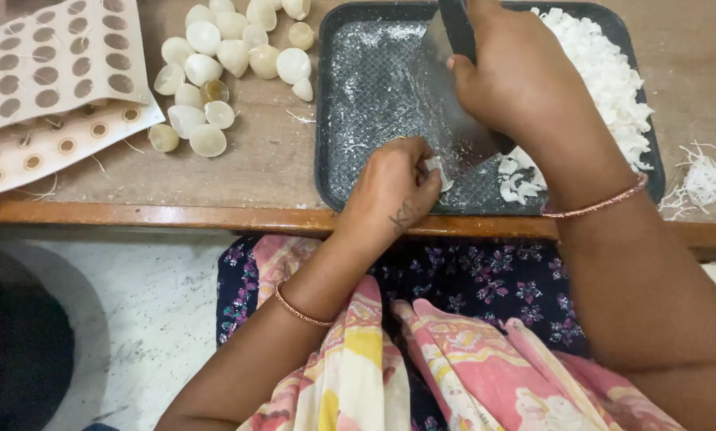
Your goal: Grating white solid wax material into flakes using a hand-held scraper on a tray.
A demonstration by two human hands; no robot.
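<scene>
My right hand [517, 80] grips the dark handle of a broad metal blade [445, 104] that rests slanted inside a dark rectangular tray [334, 120]. My left hand [394, 187] pinches a small white piece [436, 165] against the blade's lower edge, at the tray's near side. A heap of thin white shavings [605, 80] fills the tray's right side, with a few more [513, 182] lying just under the blade. White dust covers the tray's mesh-patterned floor.
A cluster of several pale rounded shell-like pieces [222, 64] lies left of the tray on the wooden table [262, 160]. Perforated cardboard sheets [47, 80] lie at the far left. Loose white strands [701, 183] sit at the right edge. A dark round vessel [15, 351] stands on the floor.
</scene>
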